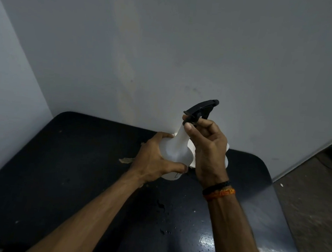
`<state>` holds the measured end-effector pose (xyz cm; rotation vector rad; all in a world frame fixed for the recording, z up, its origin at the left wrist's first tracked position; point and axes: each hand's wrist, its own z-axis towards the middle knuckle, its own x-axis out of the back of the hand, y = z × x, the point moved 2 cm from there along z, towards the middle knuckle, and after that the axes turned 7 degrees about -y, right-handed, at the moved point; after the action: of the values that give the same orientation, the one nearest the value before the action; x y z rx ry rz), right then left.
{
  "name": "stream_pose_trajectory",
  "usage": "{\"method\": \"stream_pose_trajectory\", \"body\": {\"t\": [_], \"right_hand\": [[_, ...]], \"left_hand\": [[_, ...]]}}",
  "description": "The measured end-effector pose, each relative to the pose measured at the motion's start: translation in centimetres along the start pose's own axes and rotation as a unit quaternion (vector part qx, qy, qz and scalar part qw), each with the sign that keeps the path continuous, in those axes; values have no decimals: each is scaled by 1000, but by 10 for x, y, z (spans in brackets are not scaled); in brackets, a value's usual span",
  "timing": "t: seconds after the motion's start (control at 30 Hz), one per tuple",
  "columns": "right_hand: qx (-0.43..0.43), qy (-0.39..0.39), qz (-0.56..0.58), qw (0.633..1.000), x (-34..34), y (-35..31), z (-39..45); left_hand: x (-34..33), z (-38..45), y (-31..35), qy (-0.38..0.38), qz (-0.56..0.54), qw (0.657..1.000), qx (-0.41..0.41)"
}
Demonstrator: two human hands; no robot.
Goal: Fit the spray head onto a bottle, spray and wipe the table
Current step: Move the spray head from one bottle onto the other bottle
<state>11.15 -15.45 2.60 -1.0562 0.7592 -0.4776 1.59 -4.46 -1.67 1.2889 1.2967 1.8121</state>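
Note:
A white plastic bottle (176, 148) is held above the black table (74, 170), tilted slightly. My left hand (154, 158) wraps around its body from the left. A black spray head (201, 108) sits on top of the bottle's neck. My right hand (209, 147) pinches the collar of the spray head with thumb and fingers. Something white (227, 154), partly hidden behind my right hand, lies on the table by the wall; I cannot tell what it is.
The table stands against a grey wall (187, 48), in a corner on the left. A crumpled brownish scrap (126, 160) lies left of the bottle. Water droplets (164, 231) dot the near part of the table. Bare floor (310, 197) lies to the right.

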Motion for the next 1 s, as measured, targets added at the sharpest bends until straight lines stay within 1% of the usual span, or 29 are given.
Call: {"method": "stream_pose_trajectory", "body": {"t": [0.13,0.27,0.4,0.5,0.67,0.8,0.87,0.93,1.0], "right_hand": [[17,41,-27,999,-5,2,-1],[32,55,-47,997,-5,0,-1],[21,29,-26,999,-1,0,-1],[15,14,-44,999,0,0,-1],[-9,27,-84,996,-4,1,-1],[-31,31,-97,994,-5,3,0],[-29,30,-104,994,-4,2,0],[-29,19,-94,995,-3,1,0],[-34,-5,-60,998,-1,1,-1]], "left_hand": [[0,-1,0,-4,-2,1000,10],[-1,-1,2,1,5,1000,11],[-1,-1,4,12,-2,1000,14],[-1,0,5,16,0,1000,10],[-1,0,4,17,-7,1000,9],[-2,0,4,16,-11,1000,13],[-3,0,4,15,-8,1000,13],[-3,0,3,13,-7,1000,15],[-1,0,3,14,-6,1000,16]]}}
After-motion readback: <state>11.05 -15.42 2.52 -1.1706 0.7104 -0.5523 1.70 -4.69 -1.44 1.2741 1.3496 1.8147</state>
